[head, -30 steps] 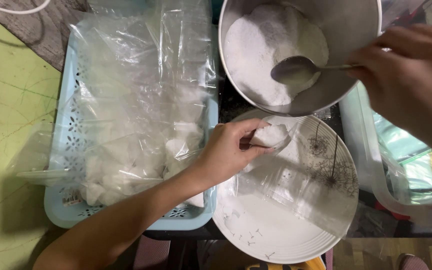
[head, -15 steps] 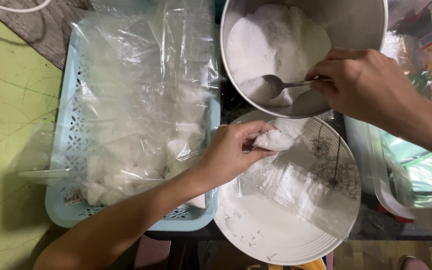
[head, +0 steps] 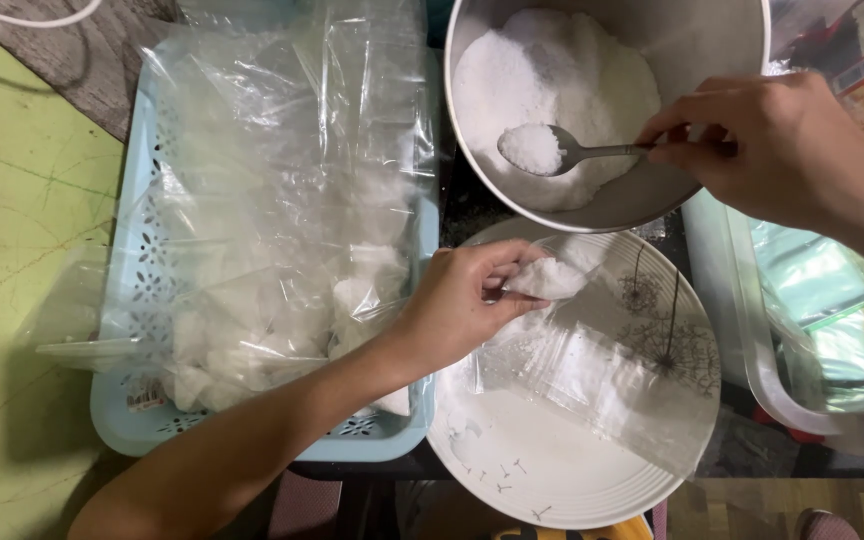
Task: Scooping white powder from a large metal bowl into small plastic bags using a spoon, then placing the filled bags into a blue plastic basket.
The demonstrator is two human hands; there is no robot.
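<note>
My left hand (head: 467, 300) pinches a small clear plastic bag (head: 552, 278) with white powder in it, held over a white plate (head: 572, 470). Empty clear bags (head: 592, 375) lie spread on that plate. My right hand (head: 772, 145) grips the handle of a metal spoon (head: 562, 152), heaped with white powder, just above the white powder (head: 552, 60) inside a large metal bowl (head: 712, 35). The spoon sits a little above and beside the bag in my left hand.
A light blue perforated basket (head: 142, 300) on the left holds many clear bags filled with white powder (head: 272, 250). A clear plastic container (head: 812, 330) with green packets stands at the right. A green surface (head: 12, 250) lies at the far left.
My right hand dipped the spoon into the bowl's powder and now lifts it out heaped. My left hand stays over the plate with the small bag.
</note>
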